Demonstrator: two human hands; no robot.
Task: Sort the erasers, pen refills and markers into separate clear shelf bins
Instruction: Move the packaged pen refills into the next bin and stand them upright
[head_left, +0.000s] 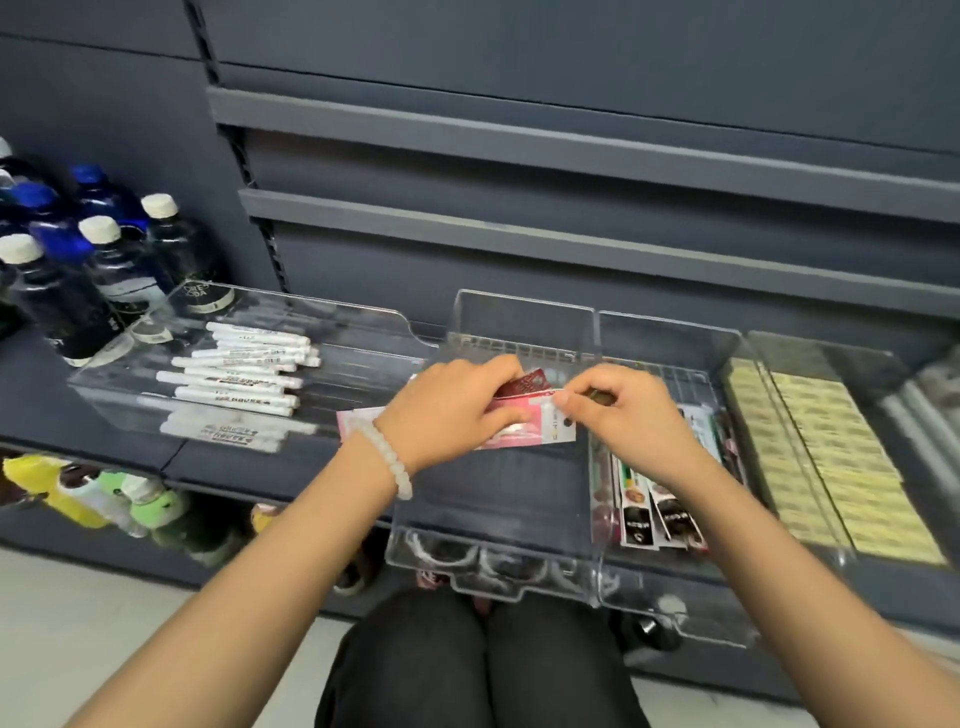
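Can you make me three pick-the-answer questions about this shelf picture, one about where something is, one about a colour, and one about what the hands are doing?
1. Where do the white markers lie?
A. In the clear bin on the left
B. On the floor
C. In the bin at the far right

2. What colour are the boxes stacked in the right-hand bin?
A. Bright blue
B. Pale yellow
C. Black

3. What are the hands doing?
A. Both hang free, holding nothing
B. Both hold flat pink and red packets over the middle bin
C. One lifts a bottle

Answers:
1 A: the markers are piled inside the left bin, beside the bottles.
2 B: the stacked boxes look pale yellow.
3 B: the left hand and the right hand both pinch the packets above the middle bin.
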